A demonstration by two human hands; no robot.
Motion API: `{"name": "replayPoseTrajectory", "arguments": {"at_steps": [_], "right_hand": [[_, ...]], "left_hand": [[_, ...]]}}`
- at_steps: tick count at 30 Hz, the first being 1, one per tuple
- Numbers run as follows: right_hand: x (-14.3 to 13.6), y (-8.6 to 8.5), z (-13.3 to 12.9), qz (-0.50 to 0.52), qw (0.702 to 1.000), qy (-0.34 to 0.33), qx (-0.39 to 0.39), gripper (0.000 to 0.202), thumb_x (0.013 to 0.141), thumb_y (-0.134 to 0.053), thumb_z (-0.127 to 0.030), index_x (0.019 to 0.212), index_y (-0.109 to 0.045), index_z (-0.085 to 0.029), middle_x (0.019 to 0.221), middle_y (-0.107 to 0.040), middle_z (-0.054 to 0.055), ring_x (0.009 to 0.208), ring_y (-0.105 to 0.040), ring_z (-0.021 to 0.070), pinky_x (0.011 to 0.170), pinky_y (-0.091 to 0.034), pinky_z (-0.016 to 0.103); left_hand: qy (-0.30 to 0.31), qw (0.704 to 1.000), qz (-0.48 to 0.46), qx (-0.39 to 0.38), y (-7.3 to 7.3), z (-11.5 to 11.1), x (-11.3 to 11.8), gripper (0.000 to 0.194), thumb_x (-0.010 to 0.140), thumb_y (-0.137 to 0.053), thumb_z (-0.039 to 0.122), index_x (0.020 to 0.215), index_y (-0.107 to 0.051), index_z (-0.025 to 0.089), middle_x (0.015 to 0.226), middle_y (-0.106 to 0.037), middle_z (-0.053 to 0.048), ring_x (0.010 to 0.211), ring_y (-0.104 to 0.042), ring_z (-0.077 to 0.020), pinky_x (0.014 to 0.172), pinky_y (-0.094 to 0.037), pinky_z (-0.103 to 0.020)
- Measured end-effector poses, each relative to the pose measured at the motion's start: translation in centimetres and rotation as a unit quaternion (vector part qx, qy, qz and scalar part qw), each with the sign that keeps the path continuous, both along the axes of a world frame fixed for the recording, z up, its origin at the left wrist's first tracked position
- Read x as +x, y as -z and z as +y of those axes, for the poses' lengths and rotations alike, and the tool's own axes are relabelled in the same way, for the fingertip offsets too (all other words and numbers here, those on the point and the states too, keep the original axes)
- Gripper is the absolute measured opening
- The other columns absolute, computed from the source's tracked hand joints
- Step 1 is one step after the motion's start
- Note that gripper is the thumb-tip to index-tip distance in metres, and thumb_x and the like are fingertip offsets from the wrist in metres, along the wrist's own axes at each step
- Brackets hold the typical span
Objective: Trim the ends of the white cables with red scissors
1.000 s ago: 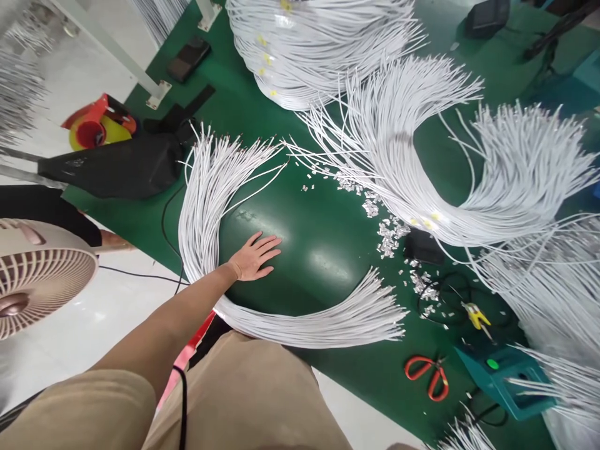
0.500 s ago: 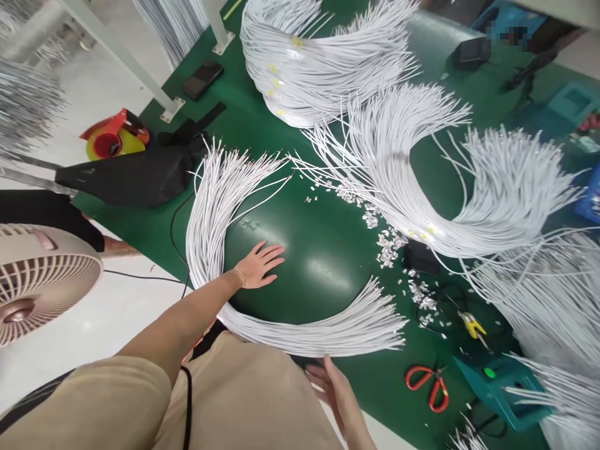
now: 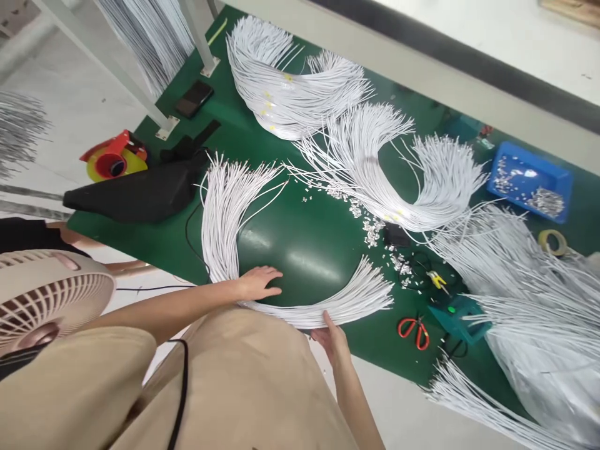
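A large curved bundle of white wires (image 3: 220,231) lies on the green table (image 3: 304,250) close to my body, its cut ends spread at both tips. My left hand (image 3: 260,283) rests with spread fingers over the inner side of the bend, holding nothing. At the table's front edge, my right hand (image 3: 330,337) has its thumb on the outer side of the bundle's lower part; its fingers are apart and partly under the edge. Small silvery pieces (image 3: 372,231) are scattered to the right of the bundle.
More wire bundles (image 3: 300,100) lie at the back and right. Red-handled scissors (image 3: 413,331), a green tool (image 3: 462,319), a blue tray (image 3: 529,181), a black bag (image 3: 135,194), a tape dispenser (image 3: 115,159) and a phone (image 3: 194,99) are around. A fan (image 3: 51,300) stands left; a shelf (image 3: 422,56) crosses above.
The camera view has shifted, bringing the shelf and blue tray into view. My right hand has moved up against the bundle's outer side. My left hand has come down closer to the bundle's bend.
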State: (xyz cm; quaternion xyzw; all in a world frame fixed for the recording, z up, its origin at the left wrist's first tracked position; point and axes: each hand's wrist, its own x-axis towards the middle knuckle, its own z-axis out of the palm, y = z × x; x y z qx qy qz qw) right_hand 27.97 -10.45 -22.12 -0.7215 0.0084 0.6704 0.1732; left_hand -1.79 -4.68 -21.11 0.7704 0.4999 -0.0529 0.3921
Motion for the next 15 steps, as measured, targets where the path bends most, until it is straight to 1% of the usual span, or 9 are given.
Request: {"name": "replayPoseTrajectory", "arguments": {"at_steps": [1,2,3,6,8,11,13,14,15], "right_hand": [[-0.2,0.0,0.0,-0.010,1.000,-0.004,0.002,0.064,0.061,-0.071,-0.045,0.110,-0.053,-0.010,0.080,-0.069,0.010,0.076,-0.066,0.0239,0.071,-0.054,0.034],[-0.5,0.1,0.2,-0.020,1.000,-0.011,0.004,0.063,0.061,-0.071,-0.045,0.110,-0.053,-0.009,0.082,-0.069,0.011,0.077,-0.066,0.0239,0.071,-0.054,0.034],[-0.8,0.1,0.3,-0.030,0.999,-0.020,0.008,0.063,0.061,-0.070,-0.046,0.110,-0.053,-0.009,0.083,-0.069,0.011,0.077,-0.066,0.0238,0.071,-0.054,0.034],[-2.0,-0.1,1.0,-0.055,0.998,-0.039,0.016,0.061,0.065,-0.066,-0.047,0.110,-0.052,-0.008,0.085,-0.068,0.013,0.076,-0.066,0.0229,0.071,-0.054,0.033],[-3.3,-0.4,1.1,-0.065,0.997,-0.040,0.022,0.059,0.067,-0.063,-0.046,0.109,-0.051,-0.007,0.084,-0.067,0.013,0.075,-0.066,0.0217,0.070,-0.054,0.032],[-5.7,-1.3,0.4,-0.067,0.996,-0.050,0.039,0.052,0.070,-0.061,-0.043,0.108,-0.051,-0.009,0.084,-0.067,0.012,0.072,-0.066,0.0192,0.067,-0.054,0.031],[-7.2,-1.7,0.0,-0.065,0.994,-0.066,0.057,0.047,0.070,-0.062,-0.041,0.106,-0.052,-0.012,0.086,-0.067,0.010,0.069,-0.066,0.0172,0.063,-0.053,0.030],[-7.6,-1.8,0.0,-0.065,0.992,-0.079,0.068,0.044,0.070,-0.062,-0.039,0.104,-0.054,-0.014,0.086,-0.068,0.008,0.067,-0.065,0.0161,0.062,-0.053,0.029],[-7.8,-1.9,0.0,-0.067,0.990,-0.097,0.078,0.040,0.068,-0.064,-0.037,0.101,-0.057,-0.015,0.082,-0.068,0.006,0.064,-0.065,0.0153,0.060,-0.052,0.028]], "left_hand": [[0.021,0.999,0.004,-0.025,-0.2,-0.9,-0.8,0.050,0.080,-0.042,0.051,0.122,-0.048,0.023,0.116,-0.059,-0.008,0.104,-0.055,-0.0223,0.091,-0.036,-0.036],[0.040,0.998,0.011,-0.043,-0.2,-1.6,-1.6,0.048,0.076,-0.049,0.051,0.115,-0.054,0.024,0.104,-0.065,-0.008,0.095,-0.059,-0.0229,0.088,-0.038,-0.036],[0.053,0.997,0.021,-0.055,-0.2,-2.1,-2.3,0.043,0.072,-0.055,0.048,0.107,-0.059,0.024,0.096,-0.067,-0.008,0.090,-0.061,-0.0239,0.086,-0.038,-0.038],[0.080,0.991,0.053,-0.088,0.2,-2.6,-3.6,0.032,0.065,-0.063,0.038,0.094,-0.064,0.025,0.091,-0.067,-0.010,0.090,-0.060,-0.0273,0.082,-0.039,-0.040],[0.096,0.987,0.069,-0.109,0.0,-2.4,-4.1,0.029,0.063,-0.063,0.037,0.089,-0.065,0.025,0.092,-0.066,-0.011,0.090,-0.060,-0.0286,0.077,-0.041,-0.039],[0.121,0.980,0.095,-0.127,-1.2,-2.2,-5.4,0.026,0.066,-0.057,0.040,0.083,-0.067,0.023,0.094,-0.065,-0.013,0.088,-0.060,-0.0296,0.071,-0.044,-0.038],[0.136,0.975,0.113,-0.131,-1.6,-2.2,-6.9,0.034,0.070,-0.050,0.046,0.084,-0.068,0.021,0.092,-0.065,-0.015,0.083,-0.062,-0.0300,0.066,-0.045,-0.039],[0.135,0.973,0.125,-0.140,-1.5,-2.3,-7.7,0.041,0.073,-0.043,0.052,0.083,-0.068,0.021,0.090,-0.065,-0.014,0.079,-0.063,-0.0290,0.064,-0.045,-0.038],[0.098,0.971,0.140,-0.166,-1.1,-2.4,-8.4,0.046,0.073,-0.039,0.057,0.079,-0.068,0.022,0.088,-0.066,-0.012,0.078,-0.063,-0.0274,0.064,-0.045,-0.036]]}}
